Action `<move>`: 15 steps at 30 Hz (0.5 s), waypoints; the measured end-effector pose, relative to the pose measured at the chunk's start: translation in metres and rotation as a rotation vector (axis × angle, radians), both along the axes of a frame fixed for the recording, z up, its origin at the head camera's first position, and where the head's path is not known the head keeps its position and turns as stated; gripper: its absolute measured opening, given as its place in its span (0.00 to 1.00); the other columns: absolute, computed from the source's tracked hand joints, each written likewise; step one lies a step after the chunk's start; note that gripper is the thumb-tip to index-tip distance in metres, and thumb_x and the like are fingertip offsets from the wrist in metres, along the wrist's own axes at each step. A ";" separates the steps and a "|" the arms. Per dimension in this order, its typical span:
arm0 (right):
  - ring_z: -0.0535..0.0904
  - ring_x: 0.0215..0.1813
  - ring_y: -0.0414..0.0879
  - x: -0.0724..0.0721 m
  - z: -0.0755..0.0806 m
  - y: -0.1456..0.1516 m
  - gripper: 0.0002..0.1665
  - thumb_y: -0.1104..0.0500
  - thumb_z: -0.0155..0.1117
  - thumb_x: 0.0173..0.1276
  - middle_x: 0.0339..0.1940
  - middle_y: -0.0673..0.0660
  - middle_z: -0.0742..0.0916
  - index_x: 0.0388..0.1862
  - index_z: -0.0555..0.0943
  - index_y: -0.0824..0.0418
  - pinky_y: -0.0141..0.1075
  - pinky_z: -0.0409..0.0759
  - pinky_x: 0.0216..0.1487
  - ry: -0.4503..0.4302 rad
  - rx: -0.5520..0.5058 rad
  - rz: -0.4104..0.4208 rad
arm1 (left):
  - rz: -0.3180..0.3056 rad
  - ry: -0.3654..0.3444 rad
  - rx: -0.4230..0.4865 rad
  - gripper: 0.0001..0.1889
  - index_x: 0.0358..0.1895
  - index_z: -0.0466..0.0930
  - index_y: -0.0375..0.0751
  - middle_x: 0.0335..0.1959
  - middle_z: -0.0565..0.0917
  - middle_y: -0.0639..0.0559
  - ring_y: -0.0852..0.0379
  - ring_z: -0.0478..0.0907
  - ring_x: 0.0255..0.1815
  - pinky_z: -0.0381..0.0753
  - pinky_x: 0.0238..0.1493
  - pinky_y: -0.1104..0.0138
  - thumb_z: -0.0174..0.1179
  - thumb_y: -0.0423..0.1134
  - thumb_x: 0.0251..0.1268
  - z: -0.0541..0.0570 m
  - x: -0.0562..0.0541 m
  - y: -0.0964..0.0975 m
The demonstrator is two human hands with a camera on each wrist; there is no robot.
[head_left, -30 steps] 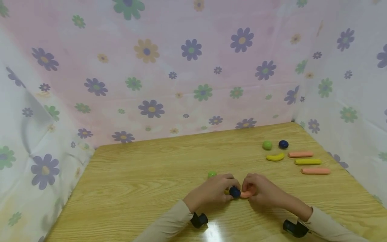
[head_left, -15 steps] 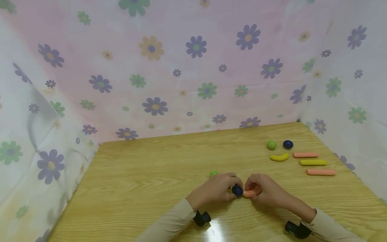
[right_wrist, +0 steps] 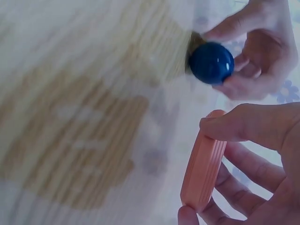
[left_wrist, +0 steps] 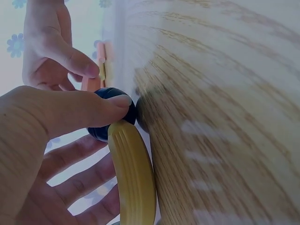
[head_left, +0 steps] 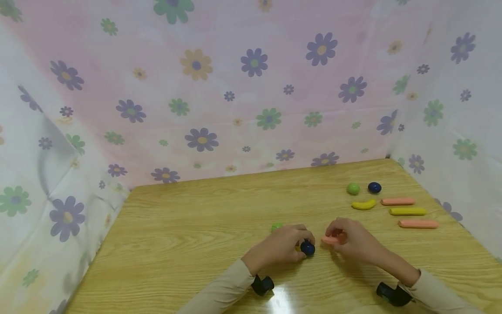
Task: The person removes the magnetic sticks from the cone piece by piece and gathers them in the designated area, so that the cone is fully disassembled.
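My left hand [head_left: 276, 246] pinches a glossy dark blue ball [head_left: 308, 248] between thumb and fingers, low over the wooden table. In the left wrist view, a ridged yellow curved piece [left_wrist: 135, 176] meets the ball; whether they are joined I cannot tell. My right hand [head_left: 357, 242] pinches a ridged salmon-pink piece [right_wrist: 201, 168] by its ends, thumb on one end and a fingertip at the other. A gap separates that piece from the ball. Beyond the left hand sits a green piece [head_left: 276, 226], partly hidden by it.
At the table's right lie a green ball [head_left: 353, 188], another dark blue ball [head_left: 374, 187], a curved yellow piece [head_left: 364, 204], and straight sticks: a yellow one [head_left: 408, 211] between two salmon ones. Flowered cloth [head_left: 219, 109] walls the back and sides of the table [head_left: 188, 218].
My right hand has drawn away from the blue ball, rightward and a little farther back, taking the salmon piece along. The left hand stays nearly in place with the ball.
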State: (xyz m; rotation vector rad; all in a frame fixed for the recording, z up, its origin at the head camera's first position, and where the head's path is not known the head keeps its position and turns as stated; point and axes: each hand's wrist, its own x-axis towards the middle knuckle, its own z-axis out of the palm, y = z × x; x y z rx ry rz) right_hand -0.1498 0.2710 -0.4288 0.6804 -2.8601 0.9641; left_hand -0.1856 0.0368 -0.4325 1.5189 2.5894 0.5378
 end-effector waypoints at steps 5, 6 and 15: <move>0.75 0.32 0.38 0.000 0.007 0.008 0.10 0.64 0.72 0.55 0.31 0.44 0.81 0.32 0.82 0.51 0.34 0.75 0.32 0.002 -0.014 -0.008 | -0.006 -0.015 0.014 0.16 0.49 0.80 0.51 0.45 0.78 0.59 0.71 0.71 0.33 0.68 0.33 0.83 0.68 0.38 0.57 -0.002 -0.001 -0.001; 0.75 0.32 0.38 0.000 0.008 0.010 0.09 0.63 0.71 0.56 0.31 0.44 0.81 0.32 0.82 0.51 0.33 0.75 0.31 0.007 -0.016 -0.012 | -0.007 -0.018 0.015 0.16 0.49 0.80 0.51 0.46 0.78 0.59 0.71 0.72 0.33 0.68 0.33 0.83 0.68 0.38 0.57 -0.002 -0.001 -0.001; 0.69 0.26 0.36 -0.007 0.006 0.031 0.08 0.61 0.72 0.57 0.26 0.42 0.79 0.29 0.82 0.50 0.31 0.69 0.26 0.147 -0.013 -0.059 | -0.005 -0.026 0.026 0.17 0.50 0.80 0.51 0.46 0.77 0.60 0.72 0.71 0.33 0.68 0.33 0.83 0.68 0.38 0.57 -0.005 -0.002 -0.003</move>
